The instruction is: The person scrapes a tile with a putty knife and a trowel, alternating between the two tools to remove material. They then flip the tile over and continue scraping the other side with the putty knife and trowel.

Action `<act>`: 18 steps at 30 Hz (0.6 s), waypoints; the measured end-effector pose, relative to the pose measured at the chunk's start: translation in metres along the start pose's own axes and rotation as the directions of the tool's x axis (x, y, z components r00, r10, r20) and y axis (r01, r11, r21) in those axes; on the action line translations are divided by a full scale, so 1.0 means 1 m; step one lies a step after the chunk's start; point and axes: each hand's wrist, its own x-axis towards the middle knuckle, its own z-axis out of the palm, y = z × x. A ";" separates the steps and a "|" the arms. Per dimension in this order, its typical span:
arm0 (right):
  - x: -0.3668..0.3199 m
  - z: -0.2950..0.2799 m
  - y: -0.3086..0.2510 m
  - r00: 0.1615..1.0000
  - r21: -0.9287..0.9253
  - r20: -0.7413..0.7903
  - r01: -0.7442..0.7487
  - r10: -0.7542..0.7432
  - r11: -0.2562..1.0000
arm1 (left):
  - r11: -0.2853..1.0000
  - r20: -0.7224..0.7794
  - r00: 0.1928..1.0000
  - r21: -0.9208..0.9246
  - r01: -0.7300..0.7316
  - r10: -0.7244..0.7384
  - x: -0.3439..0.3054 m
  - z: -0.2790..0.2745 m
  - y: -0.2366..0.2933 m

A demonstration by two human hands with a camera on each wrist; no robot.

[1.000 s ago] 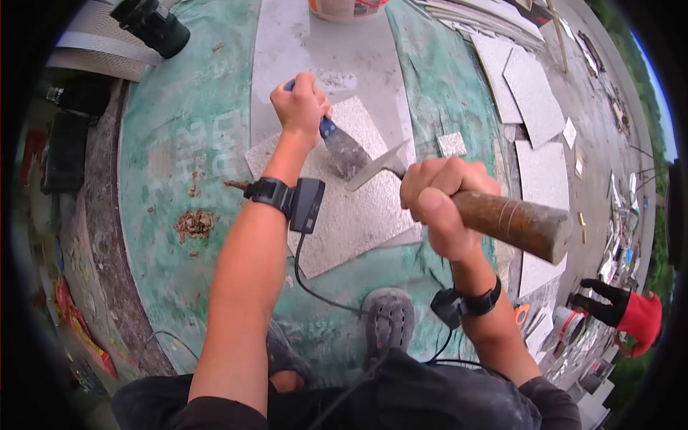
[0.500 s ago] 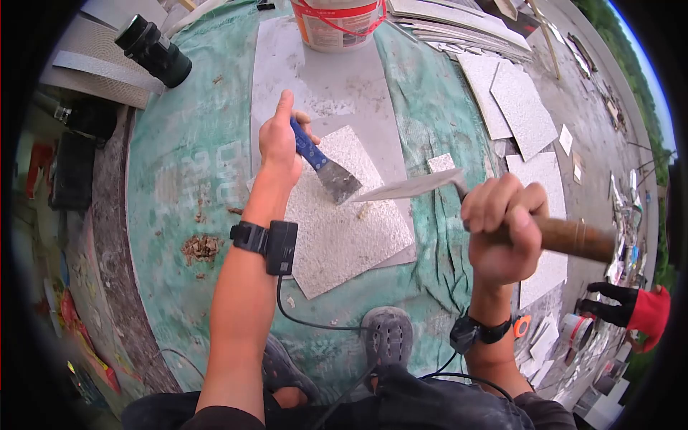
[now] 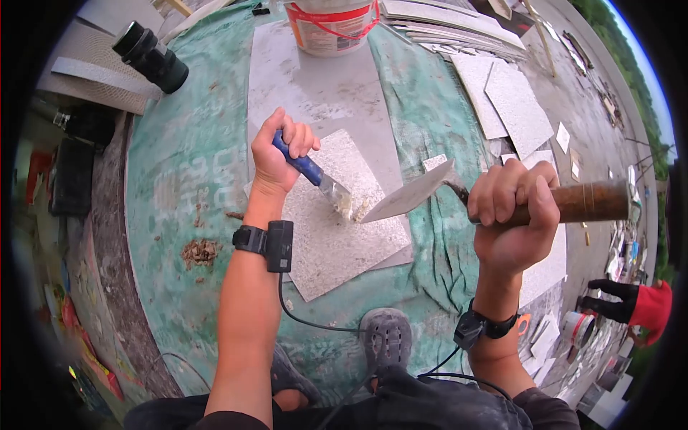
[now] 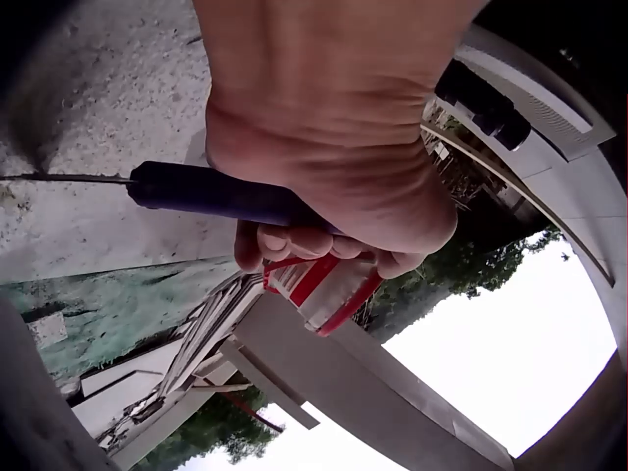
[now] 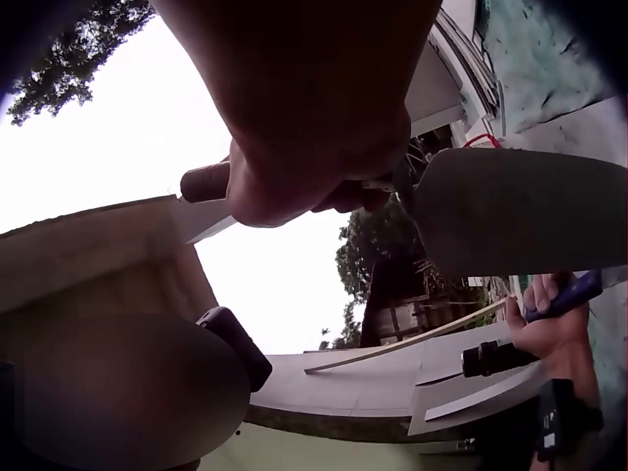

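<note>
My left hand (image 3: 278,152) grips the blue handle of a putty knife (image 3: 304,166), its blade tip low over a square, rough-faced tile (image 3: 337,247). A pale clump of mortar (image 3: 364,206) lies by that tip, on the tile. In my right hand (image 3: 517,215) is the wooden handle of a trowel (image 3: 412,193); its blade slants down to the left, edge right at the clump. The right wrist view has the trowel blade (image 5: 520,211) large and dark, with the left hand (image 5: 559,329) beyond it. The left wrist view shows fingers (image 4: 304,242) wrapped around the blue handle.
A white and red bucket (image 3: 331,29) stands on the grey board ahead. Stacked and loose tiles (image 3: 519,104) lie to the right. A black cylindrical object (image 3: 150,57) is at upper left. Green sheeting (image 3: 190,165) covers the ground. A person in red (image 3: 645,312) bends over at far right.
The trowel blade first swung away right from the putty knife, then tilted down toward the tile. The left hand drew back, turning the putty knife blade edge-on; the mortar clump shows more clearly.
</note>
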 end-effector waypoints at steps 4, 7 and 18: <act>-0.006 0.004 0.012 0.999 -0.011 0.047 0.000 0.000 1.000 | 0.982 -0.240 0.967 0.140 0.124 -0.088 -0.008 0.012 0.007; -0.008 0.009 0.022 0.996 -0.025 0.083 0.026 -0.024 0.999 | 0.992 -0.481 0.870 -0.002 0.125 -0.110 -0.014 0.002 -0.012; 0.017 0.073 0.024 0.931 -0.059 0.307 0.225 -0.197 0.973 | 0.992 -0.519 0.854 0.118 0.037 0.030 -0.013 0.004 -0.023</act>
